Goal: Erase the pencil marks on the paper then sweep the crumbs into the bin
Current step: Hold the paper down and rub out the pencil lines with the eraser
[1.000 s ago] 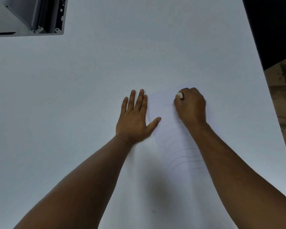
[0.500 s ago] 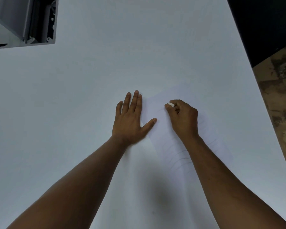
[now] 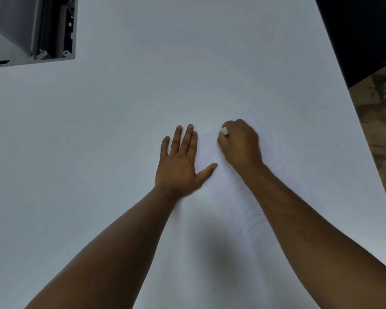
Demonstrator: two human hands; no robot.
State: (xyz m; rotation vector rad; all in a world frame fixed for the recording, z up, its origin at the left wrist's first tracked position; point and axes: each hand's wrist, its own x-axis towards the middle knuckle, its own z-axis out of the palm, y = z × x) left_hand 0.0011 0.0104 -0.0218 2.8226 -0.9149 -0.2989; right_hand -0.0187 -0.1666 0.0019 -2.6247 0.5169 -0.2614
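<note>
Right hand (image 3: 240,146) fingers clamp eraser (image 3: 224,130) on paper (image 3: 207,150); left hand (image 3: 179,162) flat.

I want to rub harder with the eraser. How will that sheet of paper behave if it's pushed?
Probably thin and floppy: the paper lies flat, its edges barely visible. It would likely slide or crumple on the smooth white table, which may be why the left hand presses it flat beside the eraser.

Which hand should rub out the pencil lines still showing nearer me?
Probably the right hand: it already grips the eraser. The left hand lies flat, steadying the paper.
</note>
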